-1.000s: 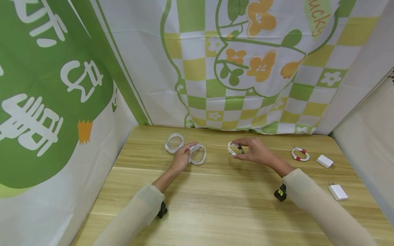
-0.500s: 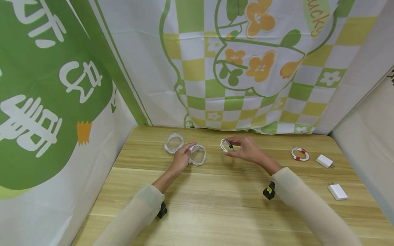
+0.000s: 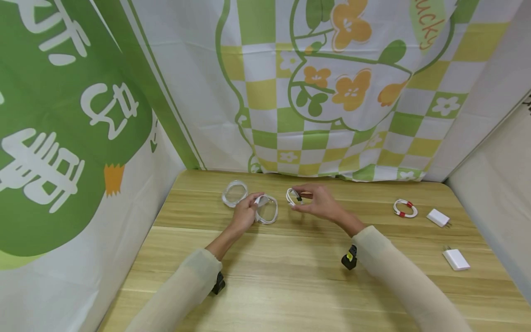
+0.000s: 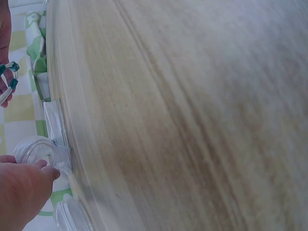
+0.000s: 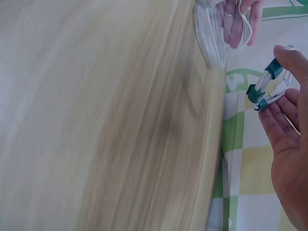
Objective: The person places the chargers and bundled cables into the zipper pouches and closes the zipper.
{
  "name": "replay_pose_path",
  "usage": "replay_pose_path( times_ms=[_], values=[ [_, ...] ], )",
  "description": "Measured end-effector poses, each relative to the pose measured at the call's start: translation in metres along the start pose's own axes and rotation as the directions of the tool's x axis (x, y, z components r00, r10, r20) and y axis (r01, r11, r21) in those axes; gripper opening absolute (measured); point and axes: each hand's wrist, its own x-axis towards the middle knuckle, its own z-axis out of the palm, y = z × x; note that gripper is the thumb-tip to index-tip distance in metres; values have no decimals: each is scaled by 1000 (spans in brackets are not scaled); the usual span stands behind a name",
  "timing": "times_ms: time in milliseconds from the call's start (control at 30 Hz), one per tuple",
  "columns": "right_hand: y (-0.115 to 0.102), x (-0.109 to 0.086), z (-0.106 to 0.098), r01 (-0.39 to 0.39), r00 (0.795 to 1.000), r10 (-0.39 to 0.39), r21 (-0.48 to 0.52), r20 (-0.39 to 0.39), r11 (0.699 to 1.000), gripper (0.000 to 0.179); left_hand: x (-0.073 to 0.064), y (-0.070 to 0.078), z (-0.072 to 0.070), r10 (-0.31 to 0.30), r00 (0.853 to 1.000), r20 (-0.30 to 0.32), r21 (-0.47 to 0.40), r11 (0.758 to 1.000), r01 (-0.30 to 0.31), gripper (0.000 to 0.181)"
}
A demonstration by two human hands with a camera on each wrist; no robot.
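1. Coil with straps (image 5: 263,82), pinched by the right hand (image 3: 318,202) above the surface (image 3: 274,276), could drop if that pinch slackens.
2. White coil (image 3: 262,201), pinched in the left hand (image 3: 244,213) nearby, could snag it if touched.

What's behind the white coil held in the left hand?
Through the coil, the head view shows wooden tabletop; anything directly behind the left hand is covered.

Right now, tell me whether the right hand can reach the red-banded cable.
Probably yes: nothing shows between the right hand and the red-banded cable on the table. That hand would likely have to set down the coiled cable it holds first.
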Motion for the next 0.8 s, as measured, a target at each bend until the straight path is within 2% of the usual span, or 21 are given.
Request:
replay_pose_path(
  times_ms=[267, 467, 533, 633, 800],
  values=[
    [-5, 6, 15, 5, 1000, -3, 71, -18, 997, 57, 0, 0, -1, 7, 1000, 23, 3, 1000, -7, 40],
    [-26, 9, 23, 17, 1000, -16, 86, -16, 996, 53, 2, 0, 0, 13, 1000, -9, 10, 1000, -13, 40],
    [-23, 10, 26, 26, 999, -25, 54, -20, 998, 53, 2, 0, 0, 15, 1000, -16, 10, 1000, -15, 40],
    [-11, 13, 34, 27, 1000, -26, 57, -16, 998, 56, 2, 0, 0, 9, 1000, -11, -9, 1000, -9, 40],
    [-5, 19, 44, 1, 1000, -2, 120, 5, 993, 57, 3, -1, 0, 16, 1000, -8, -25, 1000, -16, 40]
  ],
)
